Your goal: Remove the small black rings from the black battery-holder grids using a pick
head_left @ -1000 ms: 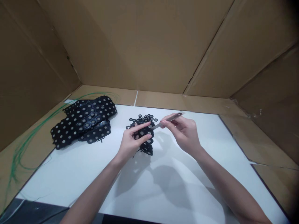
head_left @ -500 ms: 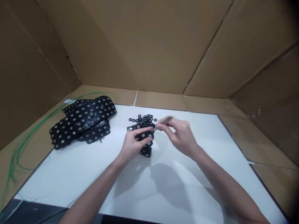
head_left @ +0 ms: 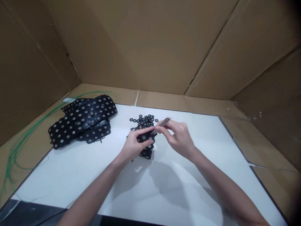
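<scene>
My left hand (head_left: 134,147) grips a strip of black webbed rings with grey centres (head_left: 147,153), its fingers lying across the top of the strip. My right hand (head_left: 178,136) pinches a slim metal scalpel-like tool (head_left: 163,122) between fingers and thumb. The tool's tip meets the strip beside my left fingertips, and the exact contact point is hidden. Small loose black rings (head_left: 144,119) lie in a cluster just beyond the strip. Further left sits a large stack of black sheets with grey dots (head_left: 82,121).
Everything lies on a white board (head_left: 56,179), which is walled by brown cardboard (head_left: 141,47) at the back and sides. Thin green wires (head_left: 22,144) curve across the cardboard at the left. A dark strip (head_left: 30,213) runs along the near edge.
My right hand has moved left, closer to my left hand, and the tool's handle now points less far right. The strip stays in my left hand. The view has shifted slightly.
</scene>
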`<state>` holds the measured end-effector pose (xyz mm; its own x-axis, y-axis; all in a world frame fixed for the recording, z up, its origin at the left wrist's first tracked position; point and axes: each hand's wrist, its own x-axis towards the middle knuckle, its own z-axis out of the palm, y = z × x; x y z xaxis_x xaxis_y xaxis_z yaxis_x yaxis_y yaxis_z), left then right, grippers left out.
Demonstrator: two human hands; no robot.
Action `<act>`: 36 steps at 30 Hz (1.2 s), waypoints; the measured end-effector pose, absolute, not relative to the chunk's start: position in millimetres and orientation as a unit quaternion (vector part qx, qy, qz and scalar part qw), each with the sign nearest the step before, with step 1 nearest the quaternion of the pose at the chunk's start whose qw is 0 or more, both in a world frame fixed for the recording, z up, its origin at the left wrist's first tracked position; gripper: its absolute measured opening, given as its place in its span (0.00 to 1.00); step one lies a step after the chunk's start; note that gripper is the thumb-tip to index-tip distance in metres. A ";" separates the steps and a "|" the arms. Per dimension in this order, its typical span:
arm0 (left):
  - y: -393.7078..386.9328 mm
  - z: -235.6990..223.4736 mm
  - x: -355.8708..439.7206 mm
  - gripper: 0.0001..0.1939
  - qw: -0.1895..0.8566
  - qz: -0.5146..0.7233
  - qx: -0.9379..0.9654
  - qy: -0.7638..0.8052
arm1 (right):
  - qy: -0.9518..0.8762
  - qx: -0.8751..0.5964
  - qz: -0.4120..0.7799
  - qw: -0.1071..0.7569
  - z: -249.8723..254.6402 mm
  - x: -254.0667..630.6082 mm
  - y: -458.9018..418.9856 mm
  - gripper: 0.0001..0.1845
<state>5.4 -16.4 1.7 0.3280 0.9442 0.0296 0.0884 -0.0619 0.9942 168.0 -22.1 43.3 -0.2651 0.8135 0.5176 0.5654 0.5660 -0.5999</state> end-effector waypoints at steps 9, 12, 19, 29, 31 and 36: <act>-8.6 -2.7 3.2 0.25 0.624 0.385 0.536 0.418 | -0.793 -0.415 0.153 0.418 44.1 171.5 -20.9 0.06; -7.2 -5.7 2.4 0.24 0.641 0.375 0.520 0.422 | -0.793 -0.414 0.166 0.415 44.3 172.6 -20.4 0.06; -6.1 -7.7 0.1 0.23 0.669 0.353 0.508 0.411 | -0.788 -0.417 0.213 0.400 48.2 174.5 -18.9 0.07; -7.9 -6.6 2.3 0.27 0.555 0.405 0.603 0.405 | -0.777 -0.417 0.222 0.415 43.1 176.0 -13.0 0.07; -10.6 -4.4 2.8 0.26 0.522 0.410 0.625 0.411 | -0.770 -0.420 0.221 0.427 42.5 175.6 -12.5 0.07; -17.7 -1.6 3.6 0.26 0.486 0.395 0.652 0.427 | -0.747 -0.451 0.209 0.442 45.2 174.9 -16.0 0.07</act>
